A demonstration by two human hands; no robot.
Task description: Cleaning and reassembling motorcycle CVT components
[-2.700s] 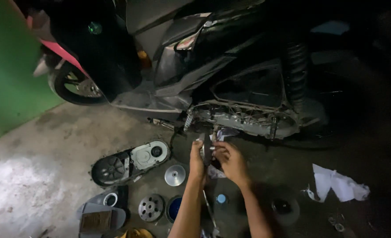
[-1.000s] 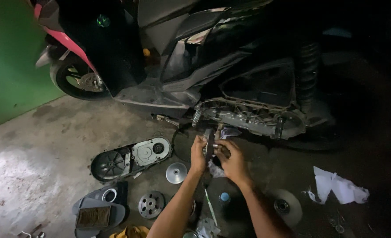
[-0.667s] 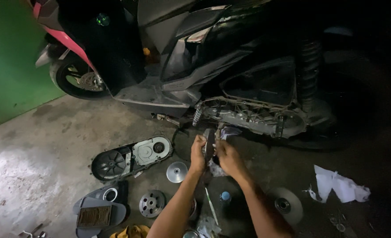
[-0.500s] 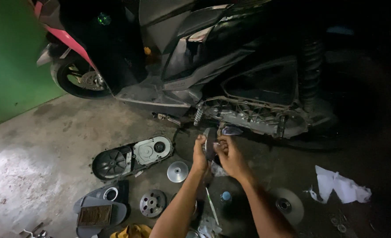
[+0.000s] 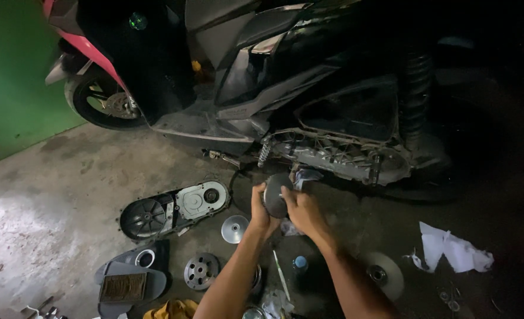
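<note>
One scooter (image 5: pixel 285 88) stands on the floor, and everything else lies in front of it. There are two hands (image 5: pixel 260 211), one dark round part (image 5: pixel 275 195) between them, one long engine cover (image 5: pixel 173 208) and one grey filter cover (image 5: pixel 129 279). Three loose metal discs (image 5: pixel 235 228) lie there too, with one white rag (image 5: pixel 454 249).

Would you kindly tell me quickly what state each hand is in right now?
Left hand: closed on the dark round metal disc.
Right hand: gripping the same disc from its other side.
</note>
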